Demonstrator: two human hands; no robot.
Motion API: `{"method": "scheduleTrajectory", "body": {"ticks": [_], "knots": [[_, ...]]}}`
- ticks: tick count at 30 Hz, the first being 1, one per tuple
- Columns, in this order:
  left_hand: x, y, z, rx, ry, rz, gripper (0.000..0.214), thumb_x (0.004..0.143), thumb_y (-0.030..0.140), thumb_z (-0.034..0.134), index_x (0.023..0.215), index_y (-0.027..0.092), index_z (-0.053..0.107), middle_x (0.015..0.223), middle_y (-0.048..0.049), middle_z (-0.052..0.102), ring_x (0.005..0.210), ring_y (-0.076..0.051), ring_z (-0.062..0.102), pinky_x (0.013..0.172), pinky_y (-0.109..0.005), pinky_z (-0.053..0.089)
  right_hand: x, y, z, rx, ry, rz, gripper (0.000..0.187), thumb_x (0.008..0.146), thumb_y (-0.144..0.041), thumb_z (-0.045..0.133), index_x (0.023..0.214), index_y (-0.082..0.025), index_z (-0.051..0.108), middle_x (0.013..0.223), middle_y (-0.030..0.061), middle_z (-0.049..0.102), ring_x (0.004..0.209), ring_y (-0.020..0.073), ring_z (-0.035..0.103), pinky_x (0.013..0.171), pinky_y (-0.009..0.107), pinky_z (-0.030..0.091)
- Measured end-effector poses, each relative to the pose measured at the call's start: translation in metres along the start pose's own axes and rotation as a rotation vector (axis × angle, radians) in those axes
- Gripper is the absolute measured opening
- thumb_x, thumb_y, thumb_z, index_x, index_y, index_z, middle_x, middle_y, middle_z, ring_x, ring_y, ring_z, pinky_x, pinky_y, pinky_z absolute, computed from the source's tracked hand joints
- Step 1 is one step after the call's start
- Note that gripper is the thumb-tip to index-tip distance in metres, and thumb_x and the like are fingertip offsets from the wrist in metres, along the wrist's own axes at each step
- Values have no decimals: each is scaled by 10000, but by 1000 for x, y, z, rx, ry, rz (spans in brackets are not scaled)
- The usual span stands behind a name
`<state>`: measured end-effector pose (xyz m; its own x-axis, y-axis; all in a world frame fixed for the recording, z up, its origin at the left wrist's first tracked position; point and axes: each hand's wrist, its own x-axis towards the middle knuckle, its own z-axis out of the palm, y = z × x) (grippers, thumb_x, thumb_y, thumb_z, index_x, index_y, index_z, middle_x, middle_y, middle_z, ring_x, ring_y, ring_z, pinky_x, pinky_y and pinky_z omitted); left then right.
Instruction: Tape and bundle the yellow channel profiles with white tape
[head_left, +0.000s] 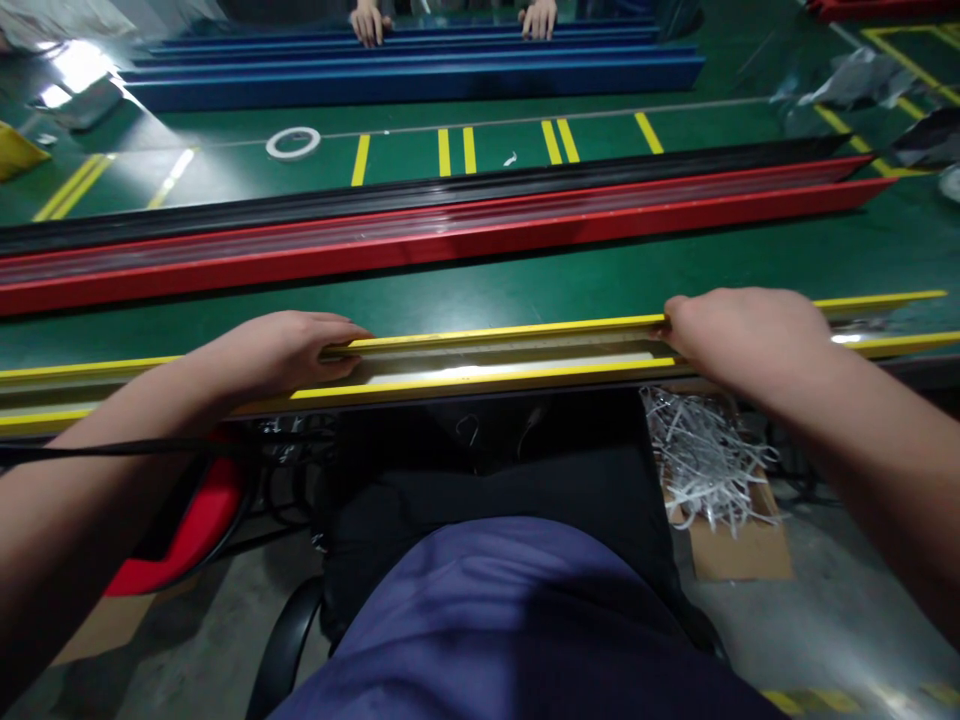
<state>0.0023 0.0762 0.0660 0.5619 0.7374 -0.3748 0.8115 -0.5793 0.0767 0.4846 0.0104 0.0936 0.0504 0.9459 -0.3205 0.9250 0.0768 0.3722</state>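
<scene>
Two bare hands, set wide apart on one long yellow channel (510,388), lying lengthwise at the near edge of the green work table (525,290). At left, the left hand (277,352) curled over the channel's upper lip, fingers closed, gripping it firmly. Just beyond, one white tape roll (292,143), left flat on the table. Farther away, one red channel (450,240) beside a black strip (375,195), both laid parallel to the yellow one, probably for keeping long pieces in order. At the far side, blue channels (412,85), with one co-worker's hand (369,22) and another (538,16) just behind. At right, the right hand (742,340), closed on the same lip, also gripping, the wide spacing probably for steadying so long a piece. Below it, white plastic strips (705,460) heaped on cardboard (742,550), apparently as scrap.
</scene>
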Motion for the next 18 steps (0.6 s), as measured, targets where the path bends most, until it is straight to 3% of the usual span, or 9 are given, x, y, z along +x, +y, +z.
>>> {"method": "scheduleTrajectory", "body": {"ticks": [4,9,14,18], "knots": [[10,3,3,54,33,38,555,1020,506,448,1432,205,665,1306,-94,731,1053,-243,689,850,-297,478,1,-1,4,-27,30,9,415,1022,-428,464,1097,-163,774,927,200,732,814,336,696,695,420,505],[29,9,7,91,72,42,583,941,511,504,1472,322,653,1364,-52,724,1126,-276,706,868,-307,487,-2,-6,-4,5,-7,14,389,1031,-334,455,1145,-133,767,997,235,735,903,343,708,769,434,512],[40,24,-1,104,96,137,614,935,463,511,1524,313,604,1415,-55,696,1092,-264,705,840,-311,480,-5,-8,-7,-7,-8,15,421,1032,-297,408,1179,-129,765,1019,232,733,932,386,720,750,456,523],[46,39,-6,166,101,157,607,933,440,512,1518,312,606,1382,-60,701,1114,-279,700,835,-313,472,-4,-9,-4,-37,2,24,428,990,-250,403,1189,-149,768,1020,210,746,925,353,721,762,439,535]]}}
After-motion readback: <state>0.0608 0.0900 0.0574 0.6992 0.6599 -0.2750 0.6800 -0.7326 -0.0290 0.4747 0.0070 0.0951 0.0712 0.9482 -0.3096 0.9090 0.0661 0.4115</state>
